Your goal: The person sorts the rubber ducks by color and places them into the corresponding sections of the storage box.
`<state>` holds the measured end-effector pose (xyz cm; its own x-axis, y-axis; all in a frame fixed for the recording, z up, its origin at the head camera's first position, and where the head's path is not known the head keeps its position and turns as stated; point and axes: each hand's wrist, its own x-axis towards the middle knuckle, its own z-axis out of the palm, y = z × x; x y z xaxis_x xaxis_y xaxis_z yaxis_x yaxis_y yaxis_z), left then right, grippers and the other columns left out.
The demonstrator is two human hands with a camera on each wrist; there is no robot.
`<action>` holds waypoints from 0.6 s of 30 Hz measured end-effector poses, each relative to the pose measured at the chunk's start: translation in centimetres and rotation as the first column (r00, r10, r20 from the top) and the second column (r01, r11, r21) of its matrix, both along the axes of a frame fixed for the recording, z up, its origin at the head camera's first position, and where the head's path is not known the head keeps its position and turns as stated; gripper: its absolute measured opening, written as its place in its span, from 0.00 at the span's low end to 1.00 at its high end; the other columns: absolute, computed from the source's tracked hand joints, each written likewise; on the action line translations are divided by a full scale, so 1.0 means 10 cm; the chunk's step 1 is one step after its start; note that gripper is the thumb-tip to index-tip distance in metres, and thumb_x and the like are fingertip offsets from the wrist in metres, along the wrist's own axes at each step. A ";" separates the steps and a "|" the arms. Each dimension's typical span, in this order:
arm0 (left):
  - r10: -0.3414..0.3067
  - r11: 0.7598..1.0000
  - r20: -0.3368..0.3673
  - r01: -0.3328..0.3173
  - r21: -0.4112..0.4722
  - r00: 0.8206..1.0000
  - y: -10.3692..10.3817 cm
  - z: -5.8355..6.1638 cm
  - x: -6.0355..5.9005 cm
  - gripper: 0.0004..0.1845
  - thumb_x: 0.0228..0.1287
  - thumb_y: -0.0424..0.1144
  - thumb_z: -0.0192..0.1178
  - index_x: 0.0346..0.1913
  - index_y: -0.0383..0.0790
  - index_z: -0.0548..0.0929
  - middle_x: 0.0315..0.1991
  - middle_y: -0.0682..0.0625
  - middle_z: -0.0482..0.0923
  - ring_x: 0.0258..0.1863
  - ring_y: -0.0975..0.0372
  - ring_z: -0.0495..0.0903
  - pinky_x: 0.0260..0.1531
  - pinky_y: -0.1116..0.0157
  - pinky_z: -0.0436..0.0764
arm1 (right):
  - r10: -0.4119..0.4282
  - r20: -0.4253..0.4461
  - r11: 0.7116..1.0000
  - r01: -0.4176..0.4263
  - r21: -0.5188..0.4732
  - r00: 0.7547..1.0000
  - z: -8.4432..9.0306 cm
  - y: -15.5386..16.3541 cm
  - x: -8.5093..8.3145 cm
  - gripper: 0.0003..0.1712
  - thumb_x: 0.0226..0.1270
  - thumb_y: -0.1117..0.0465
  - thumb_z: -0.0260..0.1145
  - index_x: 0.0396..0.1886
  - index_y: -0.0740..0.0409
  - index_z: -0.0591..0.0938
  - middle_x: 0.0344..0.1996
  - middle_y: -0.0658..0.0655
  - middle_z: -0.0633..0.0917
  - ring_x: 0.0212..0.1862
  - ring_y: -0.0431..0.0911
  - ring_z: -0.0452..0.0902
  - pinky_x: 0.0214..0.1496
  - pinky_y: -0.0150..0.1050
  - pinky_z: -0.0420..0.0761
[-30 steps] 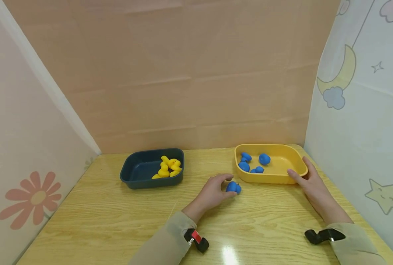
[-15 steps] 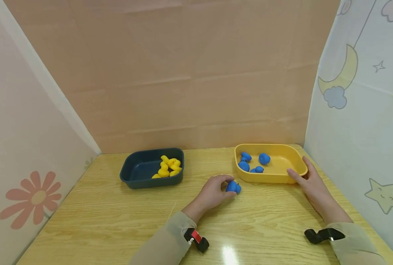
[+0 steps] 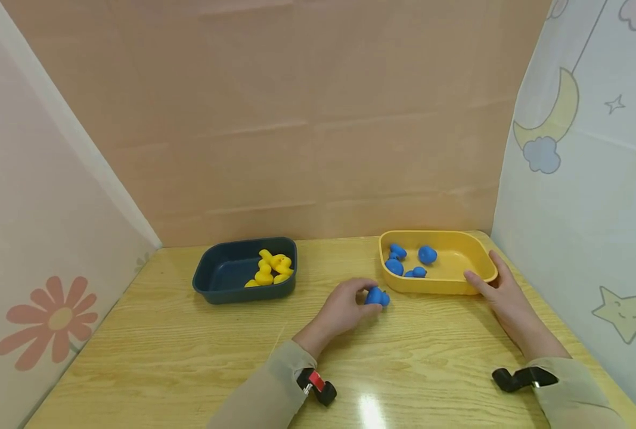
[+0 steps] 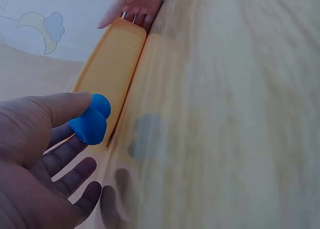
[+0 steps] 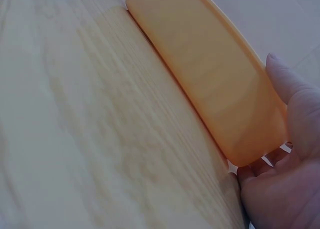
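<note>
— What do we have in our left hand [image 3: 344, 308]?
— A blue toy [image 3: 377, 296], pinched between thumb and fingertips; the wrist view shows it [image 4: 91, 121] lifted just clear of the table [image 3: 189, 357], with our lower fingers spread loose under it.
— Where is it relative to the yellow tray [image 3: 475, 287]?
— Just beside the tray's near left corner, outside it. Four more blue toys [image 3: 410, 263] lie inside the tray, toward its left end.
— And our right hand [image 3: 497, 293]?
— It grips the tray's right corner: thumb along the rim, fingers curled against the outer wall [image 5: 210, 84].
— Anything else?
— Well left of the tray stands a dark bin [image 3: 226, 280] holding yellow toys [image 3: 272, 269].
</note>
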<state>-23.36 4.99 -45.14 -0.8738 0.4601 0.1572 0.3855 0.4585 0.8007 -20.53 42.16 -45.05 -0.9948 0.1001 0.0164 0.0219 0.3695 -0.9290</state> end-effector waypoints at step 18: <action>0.070 0.996 -0.145 -0.062 0.060 0.987 0.25 0.34 -0.09 0.28 0.76 0.46 0.74 0.75 0.47 0.83 0.69 0.55 0.82 0.71 0.57 0.77 0.74 0.53 0.75 | 0.002 -0.010 1.000 -0.002 0.015 1.000 -0.02 0.01 -0.03 0.59 0.89 0.41 0.58 0.89 0.43 0.22 0.89 0.67 0.31 0.87 0.70 0.36 0.88 0.49 0.39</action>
<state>-24.31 7.54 -41.69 -0.8675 0.3895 0.3094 0.4710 0.4433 0.7627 -20.78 42.25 -45.22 -0.9948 0.0976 0.0280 0.0116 0.3835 -0.9235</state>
